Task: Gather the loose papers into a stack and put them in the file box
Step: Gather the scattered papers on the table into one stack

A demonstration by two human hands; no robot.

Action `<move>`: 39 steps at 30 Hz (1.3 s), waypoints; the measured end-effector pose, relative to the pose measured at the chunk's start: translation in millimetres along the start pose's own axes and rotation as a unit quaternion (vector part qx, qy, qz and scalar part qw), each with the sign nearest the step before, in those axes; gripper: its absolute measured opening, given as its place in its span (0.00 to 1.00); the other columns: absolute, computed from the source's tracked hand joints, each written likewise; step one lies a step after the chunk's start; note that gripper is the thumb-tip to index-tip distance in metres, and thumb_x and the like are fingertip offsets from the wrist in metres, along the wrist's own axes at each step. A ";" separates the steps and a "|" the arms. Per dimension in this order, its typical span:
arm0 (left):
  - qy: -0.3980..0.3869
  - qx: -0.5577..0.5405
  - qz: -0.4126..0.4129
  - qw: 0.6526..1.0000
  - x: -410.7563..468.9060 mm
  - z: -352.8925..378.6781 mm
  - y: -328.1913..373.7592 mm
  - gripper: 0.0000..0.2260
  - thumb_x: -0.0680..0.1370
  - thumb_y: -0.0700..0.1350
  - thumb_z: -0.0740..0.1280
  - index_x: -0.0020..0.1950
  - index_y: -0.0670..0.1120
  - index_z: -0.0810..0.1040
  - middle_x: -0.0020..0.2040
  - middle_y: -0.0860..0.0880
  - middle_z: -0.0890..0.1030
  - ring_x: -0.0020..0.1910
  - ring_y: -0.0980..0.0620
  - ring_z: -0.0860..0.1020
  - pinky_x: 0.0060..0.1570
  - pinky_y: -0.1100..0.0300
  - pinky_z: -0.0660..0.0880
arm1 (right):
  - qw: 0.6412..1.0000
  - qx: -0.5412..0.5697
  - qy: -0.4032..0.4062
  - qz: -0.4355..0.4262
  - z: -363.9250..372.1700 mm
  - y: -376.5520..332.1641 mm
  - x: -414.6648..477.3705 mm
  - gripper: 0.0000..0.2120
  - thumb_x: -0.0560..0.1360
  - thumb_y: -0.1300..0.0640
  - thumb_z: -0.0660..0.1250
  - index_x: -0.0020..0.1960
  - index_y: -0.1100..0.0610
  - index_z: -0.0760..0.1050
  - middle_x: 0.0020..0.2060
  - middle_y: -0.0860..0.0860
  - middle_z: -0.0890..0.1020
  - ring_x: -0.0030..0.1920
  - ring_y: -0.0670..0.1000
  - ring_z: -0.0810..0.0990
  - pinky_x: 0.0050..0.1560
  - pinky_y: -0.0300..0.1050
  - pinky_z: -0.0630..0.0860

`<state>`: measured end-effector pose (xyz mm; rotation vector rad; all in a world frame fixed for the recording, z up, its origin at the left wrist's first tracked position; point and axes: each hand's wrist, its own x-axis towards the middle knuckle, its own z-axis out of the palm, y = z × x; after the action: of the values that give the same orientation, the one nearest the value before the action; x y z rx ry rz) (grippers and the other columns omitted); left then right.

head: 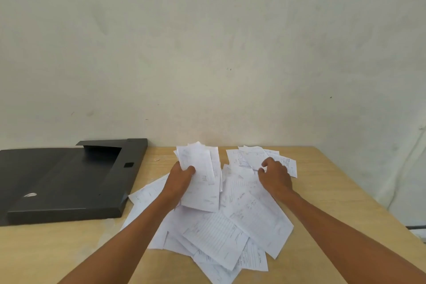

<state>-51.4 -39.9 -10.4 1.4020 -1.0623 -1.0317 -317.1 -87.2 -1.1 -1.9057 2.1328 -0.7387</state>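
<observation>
Papers (pixel 216 233) lie scattered over the middle of your counter (pixel 334 193), overlapping at every angle, from the far edge by the wall back toward you. Your left hand (pixel 179 180) already carries a partial stack (pixel 200 182), fingers (pixel 190 170) clamped on its left edge, its long axis running away from you toward the wall. Your right hand (pixel 275 174) sits over the far-right cluster of sheets (pixel 251 157), its fingers curled together on the edge of one; whether that sheet is off the surface yet I cannot tell. That sheet lies just right of the stack, so the coming move looks like a short sideways carry to your left. Most of the loose sheets lie nearer to you, under and between your forearms. The file box (pixel 66 180), dark and lying flat, sits to the left of the pile, nearer your left hand, with bare counter between them. A plain wall (pixel 207 53) stands close behind.
</observation>
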 end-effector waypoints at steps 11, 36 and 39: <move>0.051 0.093 0.080 0.991 9.4 6.6 -45.2 0.16 0.83 0.45 0.63 0.71 0.54 0.73 0.52 0.68 0.78 0.49 0.68 0.77 0.41 0.72 0.71 | 0.980 -0.164 -0.103 0.037 38.9 20.1 78.9 0.45 0.69 0.24 0.58 0.71 0.58 0.67 0.69 0.59 0.71 0.71 0.64 0.67 0.68 0.60 0.65; 0.008 -0.041 0.033 0.999 -0.7 -2.7 -29.5 0.23 0.77 0.67 0.67 0.67 0.57 0.78 0.57 0.56 0.86 0.55 0.53 0.86 0.55 0.49 0.82 | 0.940 0.260 -0.220 -0.005 30.6 -86.3 -52.5 0.35 0.72 0.60 0.75 0.73 0.60 0.61 0.59 0.56 0.79 0.56 0.55 0.80 0.51 0.45 0.78; 0.011 -0.020 0.039 0.999 -0.7 -6.0 -33.1 0.19 0.79 0.53 0.72 0.69 0.53 0.76 0.60 0.55 0.85 0.58 0.51 0.84 0.56 0.47 0.83 | 0.948 0.211 -0.233 -0.045 36.4 -84.3 -61.4 0.46 0.72 0.59 0.77 0.78 0.58 0.49 0.54 0.54 0.81 0.53 0.52 0.81 0.54 0.48 0.79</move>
<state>-43.5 -36.0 -42.8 1.3268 -1.0651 -0.9738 -217.0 -40.6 -3.4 -1.7341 1.4761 -0.6187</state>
